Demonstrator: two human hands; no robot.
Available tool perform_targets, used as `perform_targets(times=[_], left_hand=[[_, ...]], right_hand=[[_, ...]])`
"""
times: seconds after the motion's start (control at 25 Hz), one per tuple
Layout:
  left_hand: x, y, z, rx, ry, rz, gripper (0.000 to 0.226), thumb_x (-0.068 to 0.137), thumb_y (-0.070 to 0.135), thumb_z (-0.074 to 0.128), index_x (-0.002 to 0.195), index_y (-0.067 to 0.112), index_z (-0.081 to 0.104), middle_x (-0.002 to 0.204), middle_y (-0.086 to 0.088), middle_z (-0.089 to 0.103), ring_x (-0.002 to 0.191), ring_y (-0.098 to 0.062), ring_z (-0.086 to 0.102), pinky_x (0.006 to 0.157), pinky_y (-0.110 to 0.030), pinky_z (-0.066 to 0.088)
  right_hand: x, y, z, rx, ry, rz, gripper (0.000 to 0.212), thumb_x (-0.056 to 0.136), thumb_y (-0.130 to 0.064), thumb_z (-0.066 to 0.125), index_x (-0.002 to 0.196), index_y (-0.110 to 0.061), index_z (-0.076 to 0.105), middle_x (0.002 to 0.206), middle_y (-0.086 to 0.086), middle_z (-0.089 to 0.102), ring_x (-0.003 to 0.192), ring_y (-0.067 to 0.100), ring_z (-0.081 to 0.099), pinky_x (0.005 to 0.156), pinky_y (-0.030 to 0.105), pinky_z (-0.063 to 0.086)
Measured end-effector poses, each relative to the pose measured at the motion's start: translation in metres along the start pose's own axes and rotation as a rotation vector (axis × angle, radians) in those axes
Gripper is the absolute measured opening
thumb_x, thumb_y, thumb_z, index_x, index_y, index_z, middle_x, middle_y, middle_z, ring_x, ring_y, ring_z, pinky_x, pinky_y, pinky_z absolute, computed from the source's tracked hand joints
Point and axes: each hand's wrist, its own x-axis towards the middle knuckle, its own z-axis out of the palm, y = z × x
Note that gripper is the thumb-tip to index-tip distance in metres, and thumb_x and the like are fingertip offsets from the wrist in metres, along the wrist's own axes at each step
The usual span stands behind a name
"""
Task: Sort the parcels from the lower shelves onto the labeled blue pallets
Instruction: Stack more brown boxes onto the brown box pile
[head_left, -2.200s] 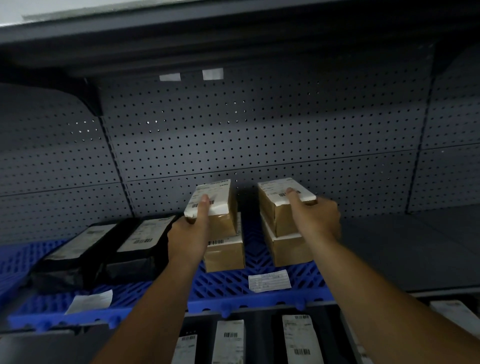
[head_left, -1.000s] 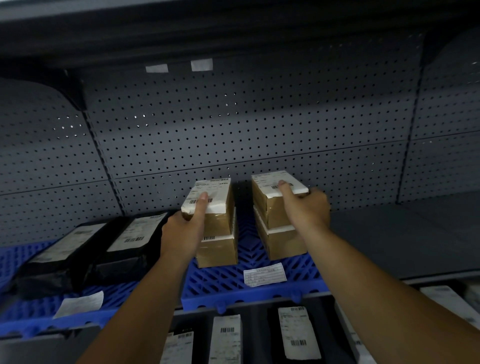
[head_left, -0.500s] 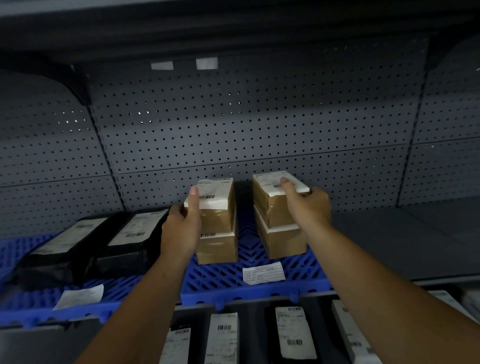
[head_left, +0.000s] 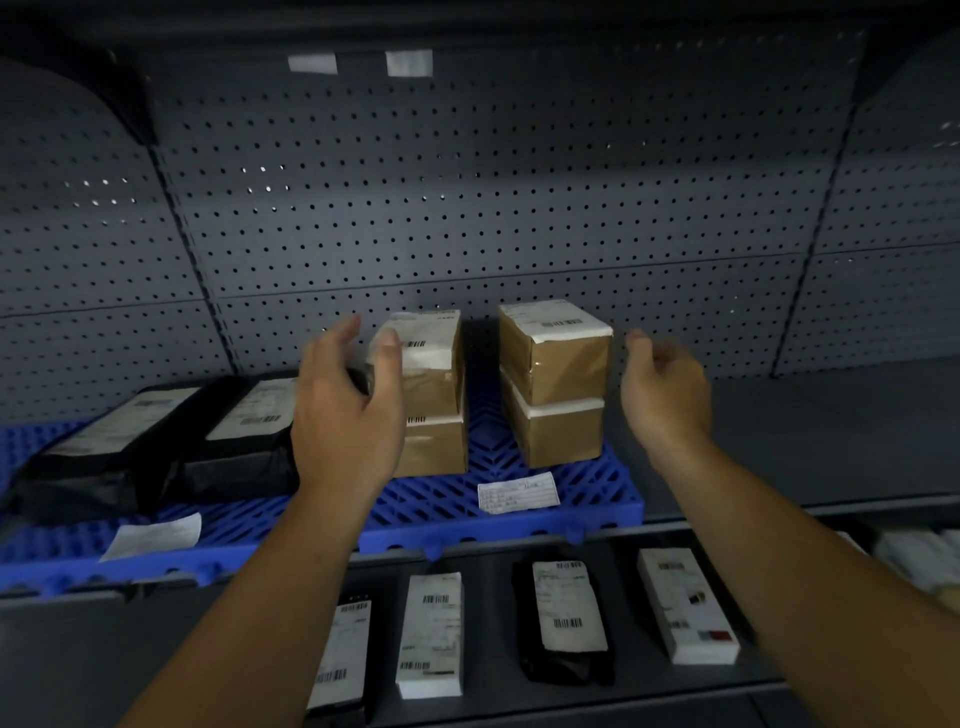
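Two stacks of brown cardboard parcels stand on a blue pallet (head_left: 597, 499), each two high. The left stack's top parcel (head_left: 434, 364) and the right stack's top parcel (head_left: 558, 348) carry white labels. My left hand (head_left: 343, 415) hovers open just left of and in front of the left stack, holding nothing. My right hand (head_left: 665, 389) is open to the right of the right stack, apart from it. A paper label (head_left: 518, 492) lies on the pallet's front. Several parcels (head_left: 430, 634) lie on the lower shelf below.
Two black bagged parcels (head_left: 244, 431) rest on another blue pallet (head_left: 62, 551) at the left, with a paper label (head_left: 153, 535) in front. A grey pegboard wall (head_left: 467, 208) backs the shelf. Bare grey shelf (head_left: 831, 431) extends to the right.
Both hands have let go of the top brown parcels and drawn back and outward. The two parcels now rest squarely on their stacks.
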Motion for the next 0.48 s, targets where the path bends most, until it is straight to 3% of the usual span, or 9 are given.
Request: perform_targets(times=[0.12,0.24,0.36,0.48], left_hand=[[-0.009,-0.003,-0.009,-0.006,-0.029,0.047,0.035,0.096,0.048,0.053,0.124,0.029,0.061,0.118,0.013,0.053,0.118,-0.013,0.057,0.097,-0.042,0.052],[-0.022,-0.01,-0.01,0.115,-0.121,0.152,0.022,0.095,0.037,0.058,0.114,0.028,0.065,0.113,0.01,0.057,0.112,-0.015,0.056,0.095,-0.042,0.049],[-0.042,-0.016,-0.011,0.263,-0.207,0.286,0.031,0.091,0.038,0.056,0.113,0.021,0.069,0.112,0.005,0.063,0.107,-0.017,0.055,0.093,-0.043,0.049],[-0.068,-0.019,-0.016,0.356,-0.181,0.335,0.033,0.09,0.039,0.055,0.109,0.017,0.072,0.108,0.002,0.067,0.099,-0.021,0.058,0.086,-0.045,0.051]], right_hand=[[-0.015,0.015,-0.019,-0.113,0.103,-0.279,0.026,0.094,-0.044,0.055,0.106,-0.023,0.064,0.106,-0.003,0.065,0.105,0.022,0.061,0.096,0.051,0.049],[-0.04,0.019,-0.033,-0.316,0.11,-0.582,0.019,0.09,-0.031,0.064,0.106,-0.021,0.066,0.108,-0.003,0.065,0.105,0.02,0.056,0.097,0.042,0.042],[-0.058,0.022,-0.036,-0.393,0.047,-0.662,0.019,0.086,-0.027,0.07,0.103,-0.02,0.068,0.104,-0.004,0.065,0.101,0.016,0.055,0.095,0.035,0.038],[-0.071,0.03,-0.041,-0.412,-0.015,-0.721,0.019,0.085,-0.024,0.074,0.102,-0.019,0.068,0.102,-0.004,0.064,0.099,0.018,0.054,0.091,0.033,0.036]])
